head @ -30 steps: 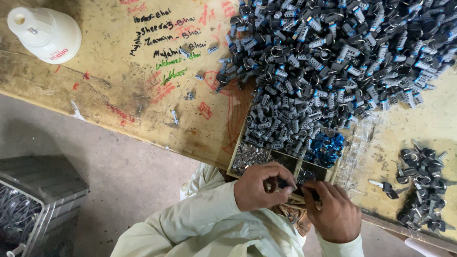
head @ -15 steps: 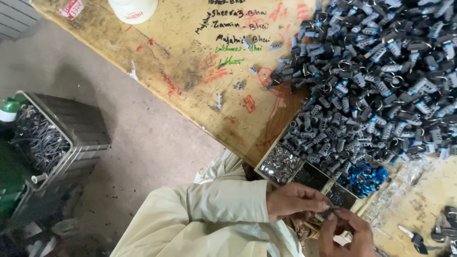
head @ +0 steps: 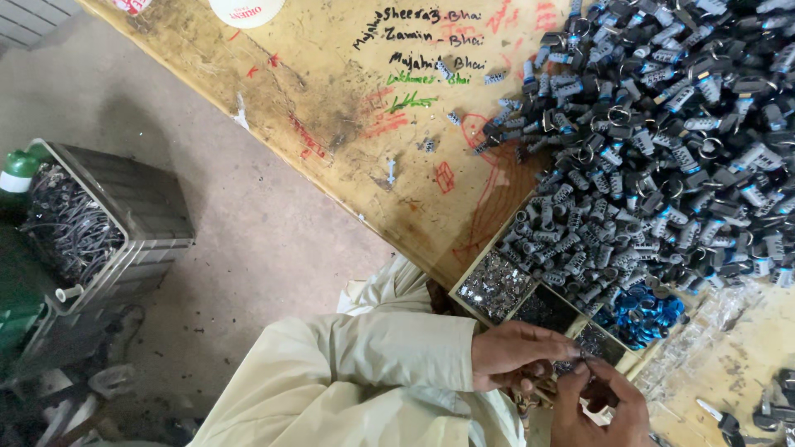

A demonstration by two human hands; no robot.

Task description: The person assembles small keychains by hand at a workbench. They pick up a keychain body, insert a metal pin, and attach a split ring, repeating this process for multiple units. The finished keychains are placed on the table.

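Note:
My left hand (head: 515, 354) and my right hand (head: 598, 404) meet at the bottom of the view, fingertips pinched together on a small dark metal part (head: 577, 362). They work just in front of a divided wooden tray (head: 489, 263) holding small silvery pieces (head: 495, 285), dark bits and blue rings (head: 639, 317). A big heap of grey cylindrical parts with rings (head: 654, 132) spreads over the bench behind the tray. My pale sleeve covers the left forearm.
The worn yellow bench (head: 331, 108) carries scribbles and a white cup (head: 246, 10) at its far edge. On the concrete floor at left stands a grey crate (head: 124, 223) of dark wire parts beside a green bottle (head: 16, 178).
The view swung left and down, so the crate and floor came into sight. My hands slid lower right in the picture and stay pinched on the small part.

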